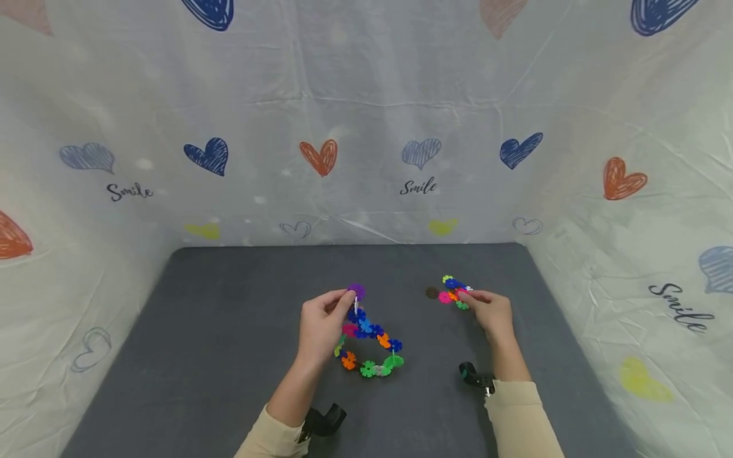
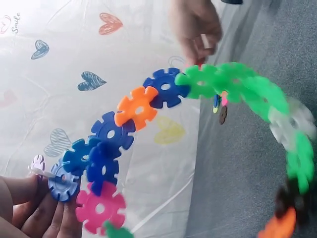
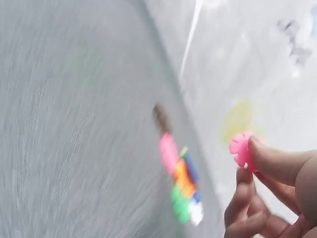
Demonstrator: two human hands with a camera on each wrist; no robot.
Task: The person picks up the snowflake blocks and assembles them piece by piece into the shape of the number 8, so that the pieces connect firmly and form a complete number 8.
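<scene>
1. Purple disc (image 1: 357, 292) uppermost: on my feed the left hand (image 1: 322, 324) pinches the chain (image 1: 364, 326) at that end, the loop sagging below; whether its bottom touches the table (image 1: 229, 356), I can't tell.
2. The right hand (image 1: 494, 313) pinches a pink disc (image 3: 241, 148) beside a small cluster of discs (image 1: 452, 284).
3. I'd expect a sideways tug or twist to pop a notched joint.
4. Gripped near its rim, the pink disc could slip.
5. I see most room left of the chain, plus a gap between the hands; behind the far edge hangs patterned cloth (image 1: 366, 210).
</scene>
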